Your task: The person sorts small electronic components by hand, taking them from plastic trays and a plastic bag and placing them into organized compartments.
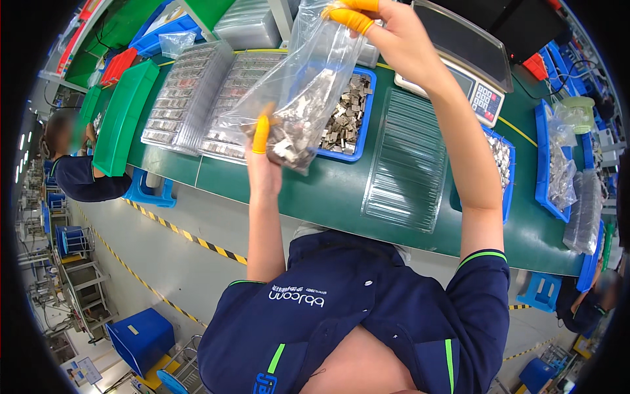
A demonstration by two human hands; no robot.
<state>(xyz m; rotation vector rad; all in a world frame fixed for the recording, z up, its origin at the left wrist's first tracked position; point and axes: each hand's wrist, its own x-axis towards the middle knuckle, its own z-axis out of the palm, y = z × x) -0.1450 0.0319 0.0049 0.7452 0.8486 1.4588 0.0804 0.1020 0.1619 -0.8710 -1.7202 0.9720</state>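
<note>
A clear plastic bag (pixel 305 108) hangs tilted over the bench, with many small silvery metal pieces (pixel 293 146) gathered at its bottom. My right hand (pixel 394 33), in yellow finger cots, pinches the bag's top edge at the far side. Lower down, my left hand (pixel 264 157) grips the bag near its filled bottom; its cot-covered finger shows, and the bag partly hides the rest. Just behind the bag sits a blue tray (pixel 363 125) of similar metal pieces, partly covered by it.
Stacked clear blister trays (pixel 187 98) stand left, beside a green bin (pixel 126 118). An empty clear ribbed tray (pixel 405 164) lies right of the blue tray. Beyond are a digital scale (pixel 482 98), another blue parts tray (pixel 505 161) and a blue bin (pixel 548 157) with plastic bags. Co-workers sit at both sides.
</note>
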